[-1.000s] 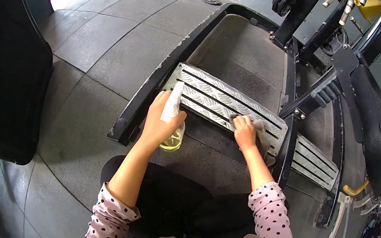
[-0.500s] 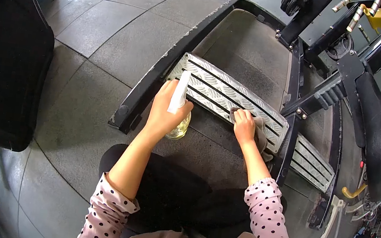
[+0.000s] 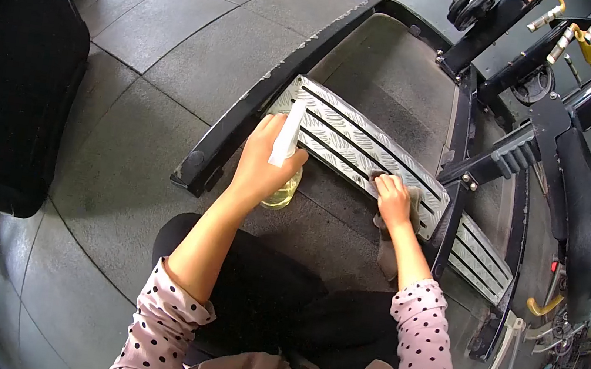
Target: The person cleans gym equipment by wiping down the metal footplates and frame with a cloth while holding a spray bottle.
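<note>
The spray bottle is left of the cloth, which lies partly on the footplate.

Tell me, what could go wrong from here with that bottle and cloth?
The cloth in the right hand hangs past the edge of the metal plate, so it might snag there. The left hand holds the spray bottle close to the plate and could knock it. Sliding too far right might bump knuckles on the black bar.

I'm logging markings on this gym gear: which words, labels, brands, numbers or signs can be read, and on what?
No text can be read anywhere.
The visible parts of the spray bottle and metal footplate show no lettering.
Any marks on the weight plates are too small to read.
</note>
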Motion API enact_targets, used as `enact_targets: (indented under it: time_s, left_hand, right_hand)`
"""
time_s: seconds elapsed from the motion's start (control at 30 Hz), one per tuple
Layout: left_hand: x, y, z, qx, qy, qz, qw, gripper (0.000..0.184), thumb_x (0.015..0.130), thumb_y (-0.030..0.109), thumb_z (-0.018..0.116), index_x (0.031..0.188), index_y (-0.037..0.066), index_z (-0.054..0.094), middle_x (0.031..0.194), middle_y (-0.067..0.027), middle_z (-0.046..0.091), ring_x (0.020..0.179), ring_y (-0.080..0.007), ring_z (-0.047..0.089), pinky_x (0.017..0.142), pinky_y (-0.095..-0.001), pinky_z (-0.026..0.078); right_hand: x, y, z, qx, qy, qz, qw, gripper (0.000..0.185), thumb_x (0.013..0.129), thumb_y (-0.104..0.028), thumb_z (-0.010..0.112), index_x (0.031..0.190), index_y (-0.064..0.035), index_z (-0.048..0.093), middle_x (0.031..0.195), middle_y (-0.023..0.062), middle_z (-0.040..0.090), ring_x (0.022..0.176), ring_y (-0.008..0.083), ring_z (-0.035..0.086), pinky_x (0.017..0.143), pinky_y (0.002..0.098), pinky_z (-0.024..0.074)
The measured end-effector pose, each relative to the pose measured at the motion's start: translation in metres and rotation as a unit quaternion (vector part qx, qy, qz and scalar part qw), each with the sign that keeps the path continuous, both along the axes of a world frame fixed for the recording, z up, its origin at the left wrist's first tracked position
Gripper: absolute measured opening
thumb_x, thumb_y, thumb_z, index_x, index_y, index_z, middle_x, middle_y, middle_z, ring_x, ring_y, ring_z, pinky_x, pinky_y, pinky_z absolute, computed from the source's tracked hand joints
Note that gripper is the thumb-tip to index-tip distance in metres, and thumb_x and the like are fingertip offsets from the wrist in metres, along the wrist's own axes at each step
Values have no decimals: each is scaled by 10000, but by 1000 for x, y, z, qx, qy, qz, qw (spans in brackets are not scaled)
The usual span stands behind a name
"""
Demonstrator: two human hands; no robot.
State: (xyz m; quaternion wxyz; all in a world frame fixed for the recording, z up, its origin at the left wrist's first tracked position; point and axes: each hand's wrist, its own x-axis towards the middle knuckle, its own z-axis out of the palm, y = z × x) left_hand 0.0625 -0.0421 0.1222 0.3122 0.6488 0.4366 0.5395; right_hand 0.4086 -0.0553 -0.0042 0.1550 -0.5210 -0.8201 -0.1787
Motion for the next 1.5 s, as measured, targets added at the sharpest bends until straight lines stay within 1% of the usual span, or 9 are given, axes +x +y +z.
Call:
enact_targets:
  time_s: [0.1, 0.23, 0.67, 0.77, 0.97, 1.0, 1.07, 1.23, 1.5]
  left_hand:
    - [-6, 0, -3, -21, 54, 19, 998, 262, 707, 53, 629, 952, -10, 561, 844, -121, 527, 782, -260, 560, 727, -331, 449]
    - [-4, 3, -1, -14, 41, 12, 999, 274, 688, 137, 662, 849, -11, 497, 850, -169, 507, 814, -358, 541, 709, -427, 439]
    - [-1, 2, 1, -2, 28, 6, 1000, 264, 683, 131, 648, 853, -13, 507, 849, -167, 512, 804, -359, 524, 710, -421, 435]
    - [0, 3, -3, -4, 50, 0, 999, 277, 704, 70, 632, 960, -9, 561, 874, -120, 536, 799, -254, 559, 748, -333, 448]
    - [-9, -2, 0, -32, 62, 9, 998, 274, 701, 66, 637, 954, -8, 562, 872, -117, 535, 800, -244, 552, 759, -327, 443]
    - [-10, -1, 3, -15, 42, 6, 999, 252, 686, 106, 641, 869, -22, 524, 841, -164, 515, 790, -360, 534, 715, -418, 443]
    - [-10, -1, 7, -7, 33, 4, 999, 262, 689, 106, 643, 888, -25, 535, 842, -166, 515, 798, -359, 537, 720, -416, 444]
    - [-13, 1, 14, 4, 10, 12, 1000, 261, 696, 104, 645, 892, -31, 537, 834, -170, 509, 795, -357, 537, 715, -413, 440]
    - [-10, 1, 11, 13, 28, 9, 999, 227, 689, 89, 630, 843, -31, 513, 807, -171, 494, 764, -357, 517, 689, -421, 429]
  right_hand:
    - [6, 2, 8, 4, 11, -12, 1000, 222, 741, -23, 603, 957, -49, 644, 985, 41, 623, 955, 253, 593, 814, 384, 505]
    - [-12, 0, -2, 8, 34, -39, 999, 213, 722, -28, 630, 935, -46, 632, 996, 48, 613, 992, 257, 572, 847, 384, 494]
    - [1, -7, -8, 1, 39, -56, 998, 262, 722, -10, 639, 982, -29, 668, 1017, 74, 643, 991, 277, 594, 866, 388, 504]
    - [-6, -11, -2, -1, 25, -33, 999, 238, 744, -31, 628, 977, -39, 671, 1015, 63, 649, 989, 260, 603, 850, 378, 515]
    - [43, -34, 14, -33, -30, -53, 998, 220, 785, -64, 578, 985, -63, 670, 1035, 45, 627, 979, 247, 599, 813, 376, 525]
    - [55, -43, 16, -45, -37, -94, 994, 224, 780, -58, 584, 988, -60, 668, 1043, 43, 623, 982, 248, 597, 818, 372, 524]
    - [84, -57, 11, -87, -42, -172, 980, 288, 792, -98, 622, 1074, -44, 644, 1088, 51, 604, 1037, 262, 572, 871, 383, 504]
    - [32, -58, -3, -96, -44, -186, 977, 429, 874, -233, 622, 1250, -33, 565, 1306, 95, 511, 1239, 299, 446, 991, 475, 398]
    - [-132, 49, -28, -45, 51, -135, 989, 515, 911, -299, 584, 1351, -45, 503, 1372, 79, 471, 1308, 270, 393, 1005, 429, 370]
